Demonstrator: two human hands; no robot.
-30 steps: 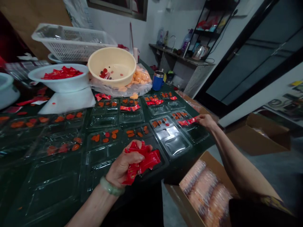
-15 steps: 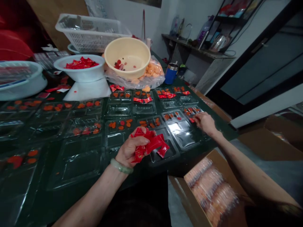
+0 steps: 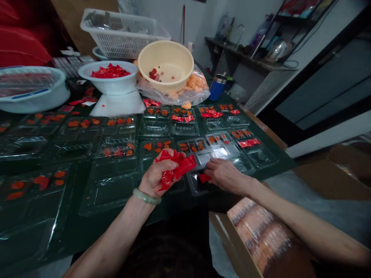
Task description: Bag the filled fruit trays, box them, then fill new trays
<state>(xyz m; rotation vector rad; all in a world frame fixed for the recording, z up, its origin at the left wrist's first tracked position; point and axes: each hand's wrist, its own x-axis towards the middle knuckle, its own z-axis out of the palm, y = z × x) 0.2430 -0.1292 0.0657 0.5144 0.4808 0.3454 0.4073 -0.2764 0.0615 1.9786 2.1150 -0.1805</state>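
Note:
My left hand (image 3: 158,175), with a green bangle at the wrist, is closed round a bunch of red packets (image 3: 176,168) above the near row of clear plastic trays (image 3: 121,185). My right hand (image 3: 224,173) lies just right of it, fingers pinching one red packet (image 3: 204,178) over a tray compartment. Two red packets (image 3: 249,143) lie in a tray at the far right. Several trays hold small orange and red candies (image 3: 158,146).
A white bowl of red packets (image 3: 110,73), a cream bowl (image 3: 165,63), a bag of orange sweets (image 3: 197,83), a white basket (image 3: 124,33) and a blue cup (image 3: 217,87) stand at the back. A large white basin (image 3: 29,88) sits at the left. An open cardboard box (image 3: 261,239) stands below the table edge.
My right hand left two packets in the far right tray and came back beside my left hand, pinching one packet. The view shifted right and closer.

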